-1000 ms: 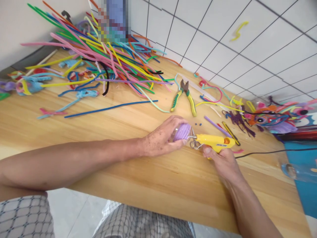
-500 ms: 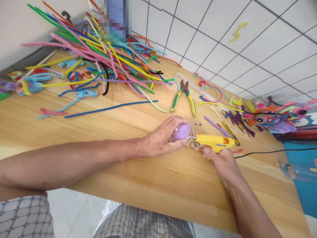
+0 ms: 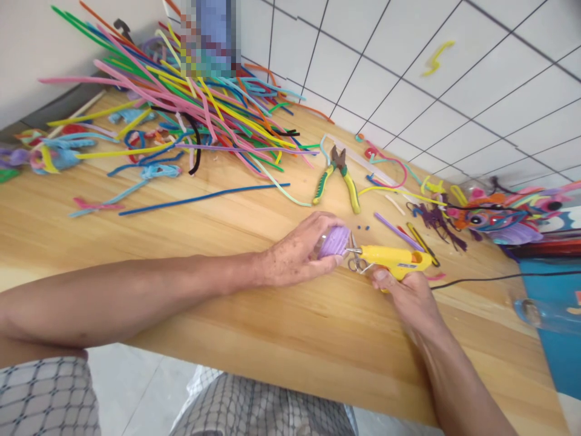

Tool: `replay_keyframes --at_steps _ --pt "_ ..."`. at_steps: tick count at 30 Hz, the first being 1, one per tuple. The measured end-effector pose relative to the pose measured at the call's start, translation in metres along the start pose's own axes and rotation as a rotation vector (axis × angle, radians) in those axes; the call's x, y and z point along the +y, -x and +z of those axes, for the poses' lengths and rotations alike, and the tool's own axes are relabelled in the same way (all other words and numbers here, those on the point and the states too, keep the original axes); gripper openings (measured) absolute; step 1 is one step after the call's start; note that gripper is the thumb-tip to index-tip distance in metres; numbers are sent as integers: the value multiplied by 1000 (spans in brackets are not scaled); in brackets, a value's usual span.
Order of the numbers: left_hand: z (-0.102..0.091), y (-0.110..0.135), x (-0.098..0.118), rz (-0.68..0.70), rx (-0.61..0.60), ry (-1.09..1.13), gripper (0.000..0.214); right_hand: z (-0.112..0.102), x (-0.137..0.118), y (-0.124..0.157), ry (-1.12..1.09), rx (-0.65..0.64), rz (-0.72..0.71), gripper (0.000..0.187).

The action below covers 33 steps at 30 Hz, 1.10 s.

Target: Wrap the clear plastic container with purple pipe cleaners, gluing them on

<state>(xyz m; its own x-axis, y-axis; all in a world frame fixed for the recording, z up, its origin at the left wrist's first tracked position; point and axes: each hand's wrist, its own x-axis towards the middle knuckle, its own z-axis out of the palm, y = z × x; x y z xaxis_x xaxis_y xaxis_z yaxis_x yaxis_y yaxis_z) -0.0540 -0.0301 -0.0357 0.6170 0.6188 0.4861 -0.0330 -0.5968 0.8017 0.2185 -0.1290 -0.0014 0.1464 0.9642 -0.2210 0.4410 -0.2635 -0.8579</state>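
My left hand (image 3: 297,251) is closed around a clear rounded piece wrapped in purple pipe cleaner (image 3: 334,242); its inner side is hidden by my fingers. My right hand (image 3: 403,290) grips a yellow hot glue gun (image 3: 394,259) by its handle, thumb on the near side. The metal nozzle points left and meets or nearly meets the purple wrap; I cannot tell if they touch. Scissors (image 3: 357,263) lie on the table just behind the nozzle, partly covered.
Green-and-yellow pliers (image 3: 338,175) lie spread beyond my hands. A large heap of colourful pipe cleaners (image 3: 204,115) fills the back left. A utility knife (image 3: 423,243) and finished pipe-cleaner figures (image 3: 494,212) are at the right. The black cord (image 3: 499,277) runs right, near a clear plastic bottle (image 3: 544,313).
The glue gun has shifted very slightly to the right with my right hand. My left hand and the purple-wrapped piece stay in place.
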Motion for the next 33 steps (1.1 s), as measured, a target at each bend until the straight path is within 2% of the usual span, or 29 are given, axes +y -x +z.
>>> replay_keyframes --at_steps 8,16,23,33 --pt "0 0 0 25 11 -16 47 -4 12 -1 4 -14 -25 44" --pt "1 0 -3 38 21 -17 47 -3 7 0 45 -7 12 45" --pt "1 -1 -2 8 11 9 48 -4 12 0 67 -4 -19 46" --pt "0 0 -2 19 3 -11 48 -1 6 -1 -32 -12 -28 41"
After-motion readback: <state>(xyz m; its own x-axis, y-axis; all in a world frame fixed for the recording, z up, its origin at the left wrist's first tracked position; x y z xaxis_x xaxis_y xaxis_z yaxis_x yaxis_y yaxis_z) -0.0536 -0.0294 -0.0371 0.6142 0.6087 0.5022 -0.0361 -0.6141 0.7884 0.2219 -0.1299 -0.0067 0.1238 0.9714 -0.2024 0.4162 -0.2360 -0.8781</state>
